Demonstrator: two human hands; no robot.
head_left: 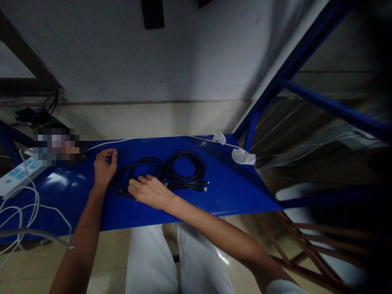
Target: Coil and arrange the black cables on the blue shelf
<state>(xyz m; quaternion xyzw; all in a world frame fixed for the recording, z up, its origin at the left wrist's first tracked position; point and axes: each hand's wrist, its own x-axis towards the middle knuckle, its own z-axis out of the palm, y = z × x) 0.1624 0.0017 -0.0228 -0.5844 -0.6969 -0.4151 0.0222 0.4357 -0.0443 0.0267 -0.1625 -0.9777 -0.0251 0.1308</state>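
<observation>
Two coils of black cable lie side by side on a blue table (pixel 232 192). My right hand (pixel 151 192) reaches over the left cable coil (pixel 157 163) from the front. Its fingers are bent down and closed on the near side of that coil; the fingertips are partly hidden. Just left of the same coil, my left hand (pixel 104 166) is raised with fingers curled and the thumb slightly apart, nothing visible in it. The right cable coil (pixel 200 165) lies untouched, its metal-ended connectors (pixel 204 189) pointing right.
At the left stands a white power strip (pixel 18 175) with looped white cords (pixel 38 200) in front. A white wire (pixel 122 140) runs along the back edge to crumpled white plastic (pixel 243 157). Blue frame bars (pixel 251 130) rise at the right, beside a wooden chair (pixel 330 232).
</observation>
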